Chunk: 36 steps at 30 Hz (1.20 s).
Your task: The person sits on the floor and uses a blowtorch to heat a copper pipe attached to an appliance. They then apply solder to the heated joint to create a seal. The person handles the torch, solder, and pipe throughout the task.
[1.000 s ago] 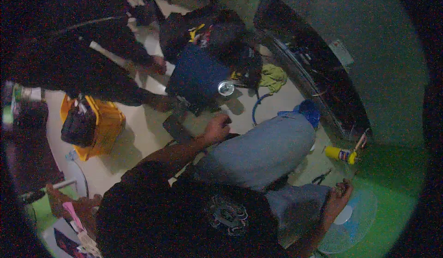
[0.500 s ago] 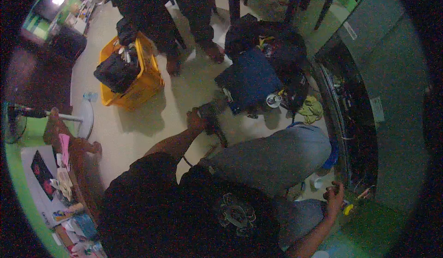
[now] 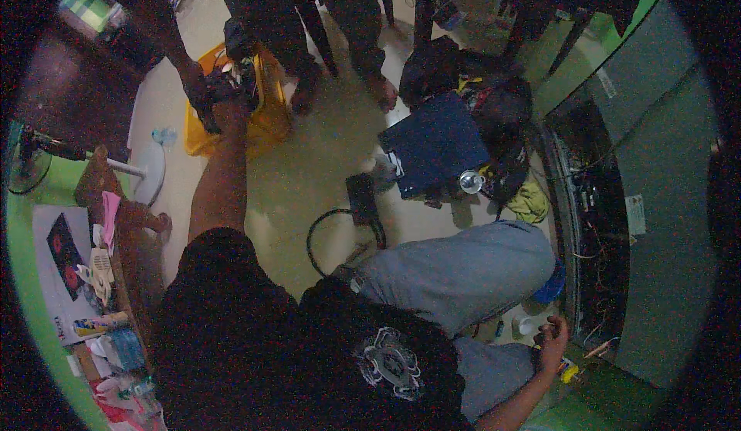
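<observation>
My left arm stretches forward to the yellow crate. My left hand is at its near rim, against dark items inside, its fingers lost in shadow. Another person's arm comes down to the same crate from the upper left. On the floor in front of me lies a black box-shaped device, a black cable looping beside it. My right hand hovers by my knee with fingers loosely bent and apart, holding nothing visible. Close to it is a small yellow-and-black object.
A dark blue box with a can at its corner stands ahead, against a dark bag. A yellow-green cloth lies nearby. A person's legs stand beyond the crate. A dark cabinet runs along the right.
My left hand has left the black device on the floor and moved forward and left to the crate. Another person's arm has come in at the crate. My right hand has barely shifted.
</observation>
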Available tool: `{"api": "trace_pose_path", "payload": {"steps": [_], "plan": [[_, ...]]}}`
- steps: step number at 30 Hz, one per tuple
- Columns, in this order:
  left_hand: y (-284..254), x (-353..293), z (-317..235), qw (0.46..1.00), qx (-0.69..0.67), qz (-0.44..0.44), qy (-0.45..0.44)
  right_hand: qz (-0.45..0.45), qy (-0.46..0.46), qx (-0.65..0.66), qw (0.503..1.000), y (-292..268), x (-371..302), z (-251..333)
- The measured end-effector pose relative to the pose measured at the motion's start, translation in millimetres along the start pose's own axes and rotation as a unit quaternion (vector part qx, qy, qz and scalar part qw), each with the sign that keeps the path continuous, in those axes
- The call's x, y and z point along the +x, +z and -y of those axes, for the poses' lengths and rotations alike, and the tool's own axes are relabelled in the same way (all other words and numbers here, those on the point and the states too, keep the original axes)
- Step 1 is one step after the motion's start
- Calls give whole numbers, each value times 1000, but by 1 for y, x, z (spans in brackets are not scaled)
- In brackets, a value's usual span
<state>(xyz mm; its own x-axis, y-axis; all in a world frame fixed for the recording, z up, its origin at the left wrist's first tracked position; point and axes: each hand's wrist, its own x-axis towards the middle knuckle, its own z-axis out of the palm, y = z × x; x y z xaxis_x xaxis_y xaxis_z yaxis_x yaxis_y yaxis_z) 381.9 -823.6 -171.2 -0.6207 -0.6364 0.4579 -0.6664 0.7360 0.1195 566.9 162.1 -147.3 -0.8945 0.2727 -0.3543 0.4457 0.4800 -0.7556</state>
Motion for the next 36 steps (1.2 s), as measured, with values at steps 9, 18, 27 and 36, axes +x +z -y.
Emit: {"api": "trace_pose_path", "payload": {"steps": [9,18,27,36], "plan": [[34,-11,-1,980,128,136,65,-10,22,36,999,-18,-18,28],[17,-75,-14,995,56,40,70,-38,-32,-30,998,-16,-20,27],[-6,-96,-6,973,39,216,77,-11,-7,-41,999,-28,-23,29],[-52,-16,-57,985,-105,124,-61,-16,-3,-13,1000,-33,-32,25]]}}
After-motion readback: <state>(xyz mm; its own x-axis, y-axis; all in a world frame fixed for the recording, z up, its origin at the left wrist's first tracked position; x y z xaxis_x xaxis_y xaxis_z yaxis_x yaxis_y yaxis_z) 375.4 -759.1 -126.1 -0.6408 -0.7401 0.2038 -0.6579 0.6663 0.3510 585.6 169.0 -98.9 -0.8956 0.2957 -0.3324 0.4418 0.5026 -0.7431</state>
